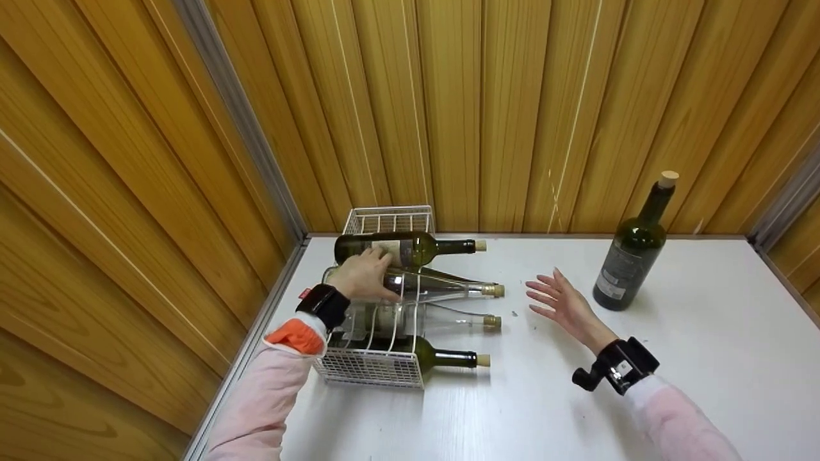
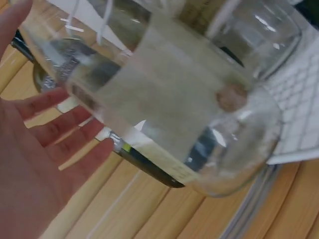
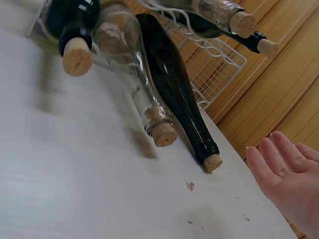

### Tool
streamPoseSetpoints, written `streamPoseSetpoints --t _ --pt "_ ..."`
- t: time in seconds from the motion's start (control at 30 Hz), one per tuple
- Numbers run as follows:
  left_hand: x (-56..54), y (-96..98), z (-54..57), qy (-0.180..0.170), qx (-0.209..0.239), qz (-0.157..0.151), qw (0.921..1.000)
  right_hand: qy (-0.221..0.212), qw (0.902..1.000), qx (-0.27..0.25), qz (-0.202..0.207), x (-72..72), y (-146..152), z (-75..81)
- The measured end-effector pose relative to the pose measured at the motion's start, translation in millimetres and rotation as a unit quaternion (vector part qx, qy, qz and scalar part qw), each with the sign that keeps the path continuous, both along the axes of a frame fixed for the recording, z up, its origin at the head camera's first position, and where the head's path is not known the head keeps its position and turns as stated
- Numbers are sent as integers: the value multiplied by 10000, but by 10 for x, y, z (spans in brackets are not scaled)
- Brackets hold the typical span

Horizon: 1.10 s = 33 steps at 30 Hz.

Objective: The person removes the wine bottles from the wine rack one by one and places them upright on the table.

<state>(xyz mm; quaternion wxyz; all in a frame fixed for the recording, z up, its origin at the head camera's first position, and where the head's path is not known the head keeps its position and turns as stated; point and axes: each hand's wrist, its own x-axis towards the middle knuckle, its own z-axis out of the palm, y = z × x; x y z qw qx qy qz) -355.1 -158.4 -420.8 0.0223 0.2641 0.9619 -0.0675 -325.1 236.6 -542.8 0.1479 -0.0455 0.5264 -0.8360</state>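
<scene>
A white wire rack (image 1: 384,378) on the table's left side holds several corked bottles on their sides, necks pointing right. My left hand (image 1: 362,276) is at a clear glass bottle (image 2: 164,94) in the rack, its fingers extended along the bottle's side; whether they touch it I cannot tell. Just behind that hand lies a green bottle (image 1: 416,250) with a pale label. A clear bottle (image 1: 448,318) and a green bottle (image 1: 442,355) lie nearer the front. My right hand (image 1: 567,307) hovers over the table with spread fingers, holding nothing, left of an upright dark green bottle (image 1: 631,262).
The white table (image 1: 525,410) is bounded by wood-panelled walls (image 1: 512,115) at the back and sides. A metal strip (image 1: 256,128) runs up the left corner. Small marks (image 3: 189,185) dot the tabletop near the bottle necks.
</scene>
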Motion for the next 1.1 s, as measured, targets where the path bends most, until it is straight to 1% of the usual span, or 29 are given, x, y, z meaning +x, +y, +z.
streamPoseSetpoints --t 0.1,0.17,0.23,0.33,0.5,0.67,0.8,0.87,0.97,1.1 --pt "-22 -50 -66 -54 -163 -137 9998 -197 9983 -550 0 40 -12 -28" --pt "-38 -78 -105 -151 -266 -160 9994 -275 9971 -715 -39 66 -24 -55" --pt "-54 -112 -143 -262 -314 -114 9991 -367 9959 -820 -120 85 -39 -87" --pt "-70 -156 -179 -417 -258 -45 9988 -484 9951 -840 -209 118 -56 -132" --pt "-106 -193 -212 -539 16 -121 9985 -575 9936 -953 -203 153 -63 -185" --pt "-143 -234 -241 -367 236 -325 9985 -642 9907 -1181 -216 171 -94 -217" --pt "-118 -242 -277 -187 277 -604 9976 -731 9889 -1276 -191 214 -102 -247" --pt "-97 -219 -278 -42 252 -742 9969 -740 9888 -1280 -213 234 -93 -257" --pt "-65 -146 -238 187 334 -855 9956 -691 9885 -1320 -271 250 -78 -254" --pt "-41 11 -136 427 700 -928 9923 -500 9870 -1503 -270 246 -79 -198"
